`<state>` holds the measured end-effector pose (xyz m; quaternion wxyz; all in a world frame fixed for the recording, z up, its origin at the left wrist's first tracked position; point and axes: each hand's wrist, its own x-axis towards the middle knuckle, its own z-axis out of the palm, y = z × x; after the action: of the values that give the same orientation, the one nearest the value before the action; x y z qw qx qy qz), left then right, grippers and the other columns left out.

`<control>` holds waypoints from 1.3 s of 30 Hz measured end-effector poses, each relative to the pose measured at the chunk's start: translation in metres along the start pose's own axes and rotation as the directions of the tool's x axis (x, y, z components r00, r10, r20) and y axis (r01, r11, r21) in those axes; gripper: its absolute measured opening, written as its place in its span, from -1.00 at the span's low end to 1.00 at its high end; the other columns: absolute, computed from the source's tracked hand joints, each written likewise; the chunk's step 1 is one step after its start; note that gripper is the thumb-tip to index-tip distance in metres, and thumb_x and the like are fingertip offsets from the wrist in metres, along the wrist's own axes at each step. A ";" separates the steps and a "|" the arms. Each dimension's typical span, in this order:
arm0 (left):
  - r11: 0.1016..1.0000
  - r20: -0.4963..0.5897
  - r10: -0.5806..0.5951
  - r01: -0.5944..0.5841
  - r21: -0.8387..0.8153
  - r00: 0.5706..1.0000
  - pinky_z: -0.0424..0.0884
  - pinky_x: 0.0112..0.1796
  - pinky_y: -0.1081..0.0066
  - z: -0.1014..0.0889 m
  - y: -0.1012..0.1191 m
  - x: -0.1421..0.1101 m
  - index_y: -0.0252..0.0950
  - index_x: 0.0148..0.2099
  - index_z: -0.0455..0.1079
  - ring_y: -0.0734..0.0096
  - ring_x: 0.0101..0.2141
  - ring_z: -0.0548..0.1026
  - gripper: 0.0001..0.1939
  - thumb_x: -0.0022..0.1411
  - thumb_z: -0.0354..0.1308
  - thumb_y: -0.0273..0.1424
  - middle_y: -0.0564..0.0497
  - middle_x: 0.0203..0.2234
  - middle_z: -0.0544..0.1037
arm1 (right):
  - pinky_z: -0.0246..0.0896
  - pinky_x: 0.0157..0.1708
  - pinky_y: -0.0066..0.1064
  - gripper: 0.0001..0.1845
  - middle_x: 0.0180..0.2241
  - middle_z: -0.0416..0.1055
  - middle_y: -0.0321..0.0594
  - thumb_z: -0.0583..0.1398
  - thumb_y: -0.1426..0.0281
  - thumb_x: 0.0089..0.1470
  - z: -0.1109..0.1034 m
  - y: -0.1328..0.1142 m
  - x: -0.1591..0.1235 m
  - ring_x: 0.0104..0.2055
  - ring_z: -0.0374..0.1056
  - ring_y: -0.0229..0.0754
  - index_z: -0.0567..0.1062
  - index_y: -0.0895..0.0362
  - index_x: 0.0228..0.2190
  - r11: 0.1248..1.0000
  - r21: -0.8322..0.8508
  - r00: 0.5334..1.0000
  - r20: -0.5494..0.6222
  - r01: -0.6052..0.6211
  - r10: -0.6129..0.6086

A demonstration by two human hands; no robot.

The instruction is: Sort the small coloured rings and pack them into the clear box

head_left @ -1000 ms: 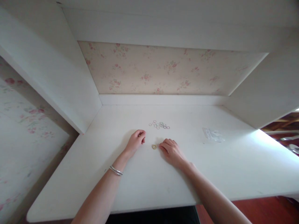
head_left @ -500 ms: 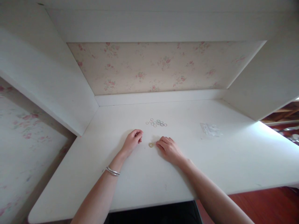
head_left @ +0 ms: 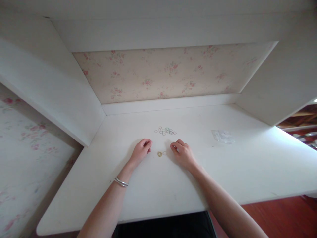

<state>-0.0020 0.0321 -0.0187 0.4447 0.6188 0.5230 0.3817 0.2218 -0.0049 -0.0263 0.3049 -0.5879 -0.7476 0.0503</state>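
Observation:
My left hand (head_left: pixel 141 152) rests on the white table, its fingers curled in a pinch. Whatever its fingertips hold, if anything, is hidden or too small to make out. On the right, my right hand (head_left: pixel 182 154) has its fingers bent and tips close together, with nothing visible in them. Between the hands lie a small stack of gold-coloured rings (head_left: pixel 159 154) and, just right of it, a single thin ring (head_left: pixel 164 153). Farther back is a loose cluster of several thin rings (head_left: pixel 165 131), silvery and greenish, some overlapping.
A crumpled clear plastic bag (head_left: pixel 223 137) lies on the table (head_left: pixel 148 198) to the right. White panels (head_left: pixel 56 76) rise at both sides, with a white shelf (head_left: pixel 160 31) overhead and flowered wallpaper (head_left: pixel 138 74) behind. Red floor (head_left: pixel 272 215) shows beyond the front edge.
My right hand has drawn up and slightly right, away from the gold-coloured stack. A single thin ring now shows where its fingertips were. My left hand keeps its pose; the view has shifted slightly.

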 end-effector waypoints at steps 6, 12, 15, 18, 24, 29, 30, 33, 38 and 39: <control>0.929 0.001 0.073 -0.069 0.363 0.997 0.34 -0.37 0.48 0.012 -0.002 0.014 -0.29 -0.25 0.41 0.46 -0.46 0.46 -0.76 0.21 -0.02 -0.28 0.03 -0.44 0.53 | 0.11 -0.37 -0.49 -0.73 -0.37 0.36 -0.26 0.02 0.32 0.18 0.005 0.003 0.001 -0.42 0.29 -0.31 0.50 0.06 -0.35 0.994 0.082 0.998 0.008 -0.069 0.068; 0.787 -0.039 0.134 -0.083 0.611 0.990 0.32 -0.18 0.41 0.026 0.008 0.056 -0.25 -0.16 0.41 0.36 -0.26 0.47 -0.80 0.17 0.06 -0.35 -0.04 -0.27 0.54 | 0.11 -0.40 -0.50 -0.72 -0.38 0.36 -0.27 0.01 0.31 0.16 0.002 0.004 0.003 -0.43 0.30 -0.32 0.51 0.06 -0.37 0.978 0.180 0.994 0.007 -0.107 0.107; 0.754 -0.074 0.111 -0.035 0.656 0.991 0.33 -0.21 0.35 0.031 0.009 0.070 -0.22 -0.09 0.38 0.30 -0.28 0.48 -0.75 0.18 0.07 -0.31 -0.06 -0.26 0.53 | 0.12 -0.39 -0.49 -0.74 -0.38 0.36 -0.27 0.03 0.30 0.15 0.002 0.005 0.004 -0.44 0.29 -0.32 0.51 0.06 -0.38 0.970 0.208 0.992 0.013 -0.127 0.127; 0.732 -0.087 0.092 -0.008 0.681 0.992 0.32 -0.21 0.32 0.034 0.007 0.077 -0.22 -0.18 0.42 0.26 -0.26 0.48 -0.79 0.21 0.02 -0.30 -0.08 -0.25 0.53 | 0.14 -0.38 -0.49 -0.74 -0.37 0.36 -0.26 0.03 0.30 0.16 0.003 0.006 0.004 -0.43 0.30 -0.31 0.51 0.05 -0.35 0.964 0.231 0.991 0.020 -0.132 0.131; 0.740 -0.022 0.075 -0.041 0.671 0.997 0.31 -0.22 0.37 0.028 0.004 0.068 -0.25 -0.30 0.44 0.30 -0.27 0.47 -0.82 0.20 0.03 -0.34 -0.07 -0.29 0.54 | 0.13 -0.39 -0.50 -0.74 -0.38 0.35 -0.27 0.04 0.30 0.17 0.003 0.006 0.004 -0.42 0.29 -0.32 0.51 0.06 -0.36 0.962 0.245 0.993 0.026 -0.119 0.116; 0.802 0.081 0.122 -0.147 0.579 0.989 0.34 -0.24 0.47 0.024 0.002 0.032 -0.26 -0.22 0.42 0.43 -0.31 0.46 -0.79 0.24 0.00 -0.31 0.01 -0.33 0.53 | 0.12 -0.39 -0.50 -0.75 -0.39 0.35 -0.27 0.04 0.31 0.16 0.003 0.005 0.004 -0.44 0.27 -0.32 0.51 0.07 -0.36 0.966 0.239 0.995 0.034 -0.102 0.097; 0.845 0.081 0.173 -0.190 0.499 0.982 0.35 -0.25 0.47 0.024 0.003 0.023 -0.29 -0.22 0.41 0.44 -0.33 0.45 -0.78 0.25 -0.01 -0.31 0.01 -0.34 0.51 | 0.12 -0.39 -0.50 -0.75 -0.39 0.35 -0.27 0.04 0.31 0.16 0.003 0.005 0.004 -0.44 0.27 -0.33 0.52 0.07 -0.36 0.966 0.238 0.995 0.035 -0.099 0.094; 0.866 0.064 0.286 -0.286 0.411 0.956 0.35 -0.29 0.46 0.025 0.005 -0.002 -0.28 -0.25 0.41 0.46 -0.37 0.41 -0.77 0.26 0.00 -0.27 0.01 -0.34 0.43 | 0.12 -0.39 -0.50 -0.74 -0.39 0.35 -0.27 0.04 0.32 0.16 0.003 0.005 0.004 -0.45 0.26 -0.34 0.52 0.07 -0.37 0.967 0.235 0.996 0.025 -0.093 0.090; 0.815 0.105 0.346 -0.354 0.458 0.932 0.35 -0.30 0.47 0.030 0.015 -0.023 -0.23 -0.21 0.42 0.51 -0.41 0.38 -0.79 0.28 0.00 -0.29 0.03 -0.33 0.33 | 0.12 -0.39 -0.50 -0.74 -0.39 0.35 -0.27 0.04 0.31 0.16 0.002 0.005 0.004 -0.45 0.26 -0.33 0.52 0.08 -0.36 0.967 0.235 0.995 0.018 -0.095 0.093; 0.802 0.119 0.347 -0.360 0.477 0.930 0.35 -0.29 0.47 0.031 0.017 -0.024 -0.22 -0.21 0.43 0.50 -0.39 0.39 -0.80 0.28 0.00 -0.29 0.03 -0.33 0.32 | 0.12 -0.39 -0.50 -0.74 -0.39 0.35 -0.27 0.04 0.31 0.17 0.002 0.004 0.004 -0.44 0.26 -0.33 0.51 0.08 -0.36 0.968 0.232 0.995 0.020 -0.098 0.096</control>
<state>0.0284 0.0027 -0.0124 0.2006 0.8027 0.4721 0.3043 0.2239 0.0004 -0.0285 0.3656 -0.5836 -0.7084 0.1550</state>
